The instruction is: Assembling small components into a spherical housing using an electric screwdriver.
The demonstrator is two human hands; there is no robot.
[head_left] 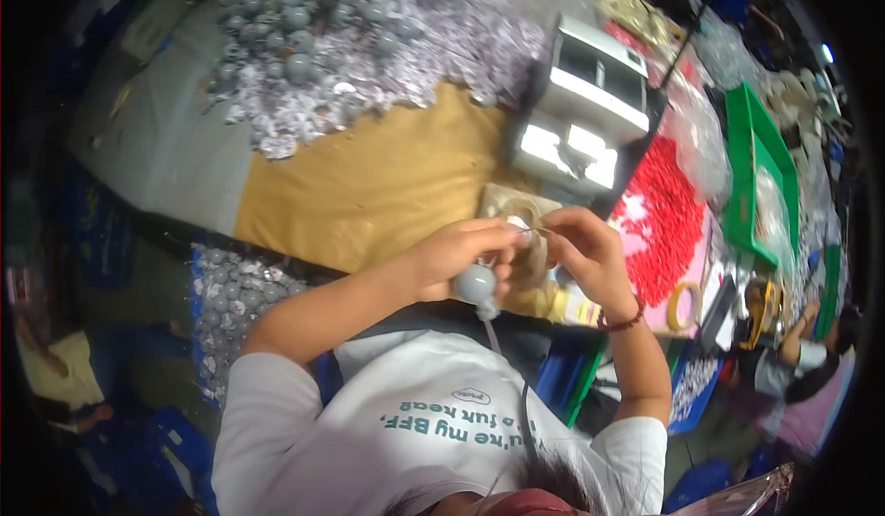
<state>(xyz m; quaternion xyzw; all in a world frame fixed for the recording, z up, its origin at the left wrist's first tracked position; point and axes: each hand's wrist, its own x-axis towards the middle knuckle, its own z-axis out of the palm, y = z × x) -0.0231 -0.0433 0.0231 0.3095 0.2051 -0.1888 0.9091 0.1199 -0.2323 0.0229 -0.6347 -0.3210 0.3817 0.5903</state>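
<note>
My left hand (466,253) is closed in front of my chest, with a smooth grey ball (477,283) held against its curled fingers. A short pale grey part (488,312) hangs below the ball. Between the left thumb and forefinger shows a small white piece (519,224). Facing it, my right hand (590,253) has thumb and fingers drawn together near a tan loop (527,210); what they pinch is too small to make out. Both hands are over the table's near edge, close to each other.
Grey balls (300,18) and white pieces (277,129) are heaped at the far left on tan cloth (369,175). Beyond my hands stands a white machine (595,83). Rightward are small red pieces (666,212), a yellow tape roll (684,306) and a green tray (739,184). A bin of balls (230,304) stands left.
</note>
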